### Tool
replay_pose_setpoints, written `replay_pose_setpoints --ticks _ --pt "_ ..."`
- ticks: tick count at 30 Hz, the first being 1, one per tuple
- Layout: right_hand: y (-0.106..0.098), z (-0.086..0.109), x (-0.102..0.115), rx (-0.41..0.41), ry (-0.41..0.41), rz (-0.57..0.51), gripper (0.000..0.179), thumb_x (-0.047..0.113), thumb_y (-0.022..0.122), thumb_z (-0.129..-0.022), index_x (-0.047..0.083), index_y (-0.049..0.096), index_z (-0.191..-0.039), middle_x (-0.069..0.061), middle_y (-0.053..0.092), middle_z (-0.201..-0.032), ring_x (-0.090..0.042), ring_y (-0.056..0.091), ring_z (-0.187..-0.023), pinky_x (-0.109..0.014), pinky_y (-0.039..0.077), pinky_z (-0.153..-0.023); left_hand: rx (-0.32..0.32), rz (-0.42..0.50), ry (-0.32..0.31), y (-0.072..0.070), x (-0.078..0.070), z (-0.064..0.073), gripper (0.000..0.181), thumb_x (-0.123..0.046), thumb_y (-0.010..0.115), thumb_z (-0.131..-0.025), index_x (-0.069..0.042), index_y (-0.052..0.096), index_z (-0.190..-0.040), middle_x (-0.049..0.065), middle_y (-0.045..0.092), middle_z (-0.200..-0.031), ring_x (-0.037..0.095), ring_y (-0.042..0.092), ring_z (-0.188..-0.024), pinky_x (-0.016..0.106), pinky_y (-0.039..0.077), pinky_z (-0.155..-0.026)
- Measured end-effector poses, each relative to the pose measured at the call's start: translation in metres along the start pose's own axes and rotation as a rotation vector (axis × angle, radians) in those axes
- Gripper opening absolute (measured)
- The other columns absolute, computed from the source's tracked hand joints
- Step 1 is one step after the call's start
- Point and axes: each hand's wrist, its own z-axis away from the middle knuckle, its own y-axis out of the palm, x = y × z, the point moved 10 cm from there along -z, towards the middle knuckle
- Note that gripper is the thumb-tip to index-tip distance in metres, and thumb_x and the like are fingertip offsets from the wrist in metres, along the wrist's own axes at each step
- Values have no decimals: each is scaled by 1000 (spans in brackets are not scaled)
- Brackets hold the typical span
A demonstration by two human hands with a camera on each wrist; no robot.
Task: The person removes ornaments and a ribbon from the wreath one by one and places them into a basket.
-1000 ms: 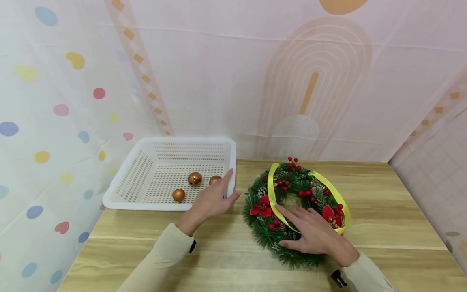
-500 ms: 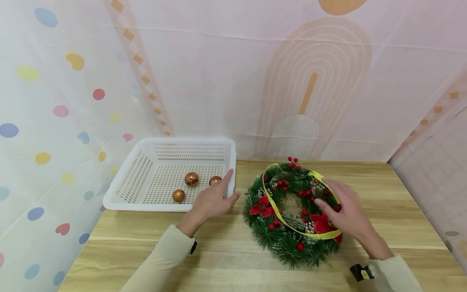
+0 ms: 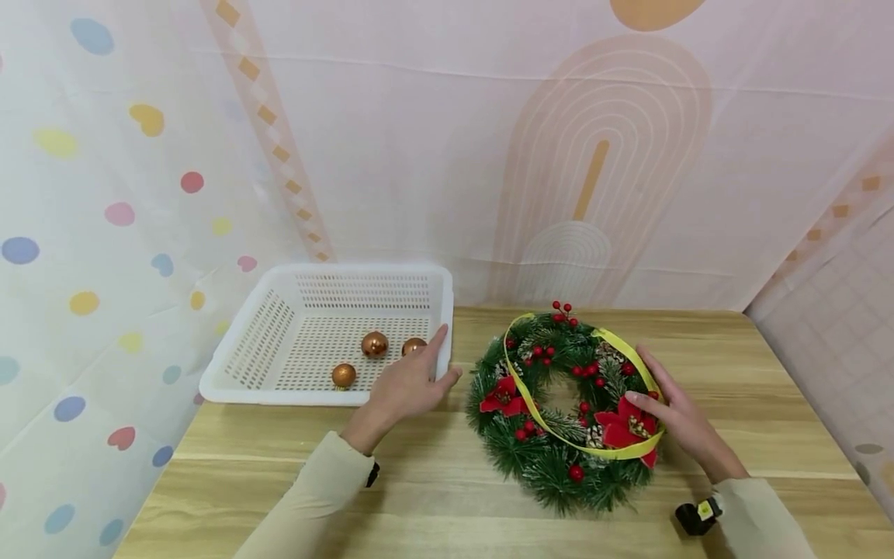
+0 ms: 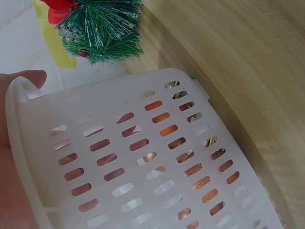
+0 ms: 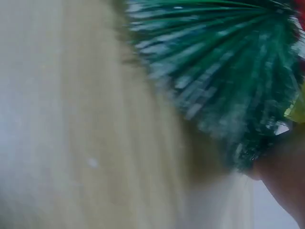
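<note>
At the right front corner of a white plastic basket (image 3: 240,392), my left hand (image 3: 405,388) holds the rim, with the index finger along the right side and the thumb outside. Skin shows through the slots of the basket wall (image 4: 107,109) in the left wrist view. Copper-coloured baubles lie inside: a shiny bauble (image 3: 374,344), a glittery bauble (image 3: 343,376) and another bauble (image 3: 413,346) partly behind my hand. My right hand (image 3: 687,427) grips the right edge of a green Christmas wreath (image 3: 520,454), thumb on top beside a red flower (image 3: 632,427); its fingertips are partly hidden.
A loop of yellow ribbon (image 3: 615,452) lies over the wreath, among red berries and pine cones. Both basket and wreath stand on a wooden table (image 3: 447,505). A patterned cloth backdrop (image 3: 447,155) hangs behind the table's far edge.
My right hand has moved from the front of the wreath to its right edge, uncovering the front needles. The ribbon's left side has shifted. One shiny bauble rolled slightly left and back; the left hand stays put.
</note>
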Motion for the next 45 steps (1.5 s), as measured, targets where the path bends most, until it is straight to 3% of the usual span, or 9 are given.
replay_pose_setpoints --ticks 3,8,13,17,20,24,29,34,45 --pt "5 -1 -7 7 15 16 79 25 55 -102 32 1 -160 -18 5 -165 -46 35 -137 -33 47 -100 3 4 -5 1 0 0 78 -49 53 -98 -19 16 -160 15 65 -119 18 55 -66 33 45 -53" --pt "7 -1 -15 -13 35 32 83 28 58 -100 37 0 -159 -10 -5 -166 -48 3 -148 -79 11 -105 14 8 -16 2 0 1 79 -49 53 -98 -20 15 -160 14 65 -111 18 53 -60 33 42 -48" --pt "5 -2 -18 -33 31 23 83 28 58 -100 38 0 -159 -5 -8 -166 -46 -8 -149 -81 4 -102 10 11 -9 0 -2 0 79 -50 53 -97 -20 15 -160 12 65 -108 20 57 -66 36 46 -53" --pt "4 -3 -17 -45 22 22 84 25 59 -100 32 0 -160 -7 -6 -166 -46 -7 -149 -81 4 -102 -84 -13 30 -9 -9 0 75 -43 59 -96 -13 28 -157 21 57 -132 36 60 -109 51 53 -85" --pt "5 -3 -17 -45 22 27 85 25 59 -100 32 0 -160 -7 -6 -166 -46 -7 -149 -81 5 -102 -215 -48 108 -18 -28 5 64 -35 65 -93 -8 45 -148 27 43 -147 44 42 -134 59 38 -106" --pt "5 -3 -19 -42 31 44 84 27 59 -100 33 -1 -159 -7 -6 -166 -47 -6 -149 -82 6 -101 -312 -16 314 -21 -77 16 45 -26 69 -91 -5 61 -130 22 51 -141 40 45 -131 57 36 -109" --pt "5 -4 -20 -34 40 57 84 30 58 -100 35 -2 -159 -8 -7 -166 -49 -6 -148 -82 7 -101 -207 22 564 -1 -141 29 29 -24 67 -94 -9 68 -118 9 66 -125 25 57 -114 43 44 -101" --pt "6 -4 -22 -24 55 51 82 32 57 -101 44 -2 -157 -7 -7 -166 -48 -4 -148 -81 8 -102 -38 -48 701 31 -179 34 25 -25 67 -95 -14 70 -118 -2 70 -118 12 61 -101 26 45 -87" --pt "7 -4 -24 -4 62 16 83 32 55 -102 31 -5 -159 -14 -7 -165 -51 8 -146 -75 17 -107 91 -122 714 66 -189 35 16 -19 68 -95 -24 74 -109 -15 73 -97 8 59 -95 20 39 -74"
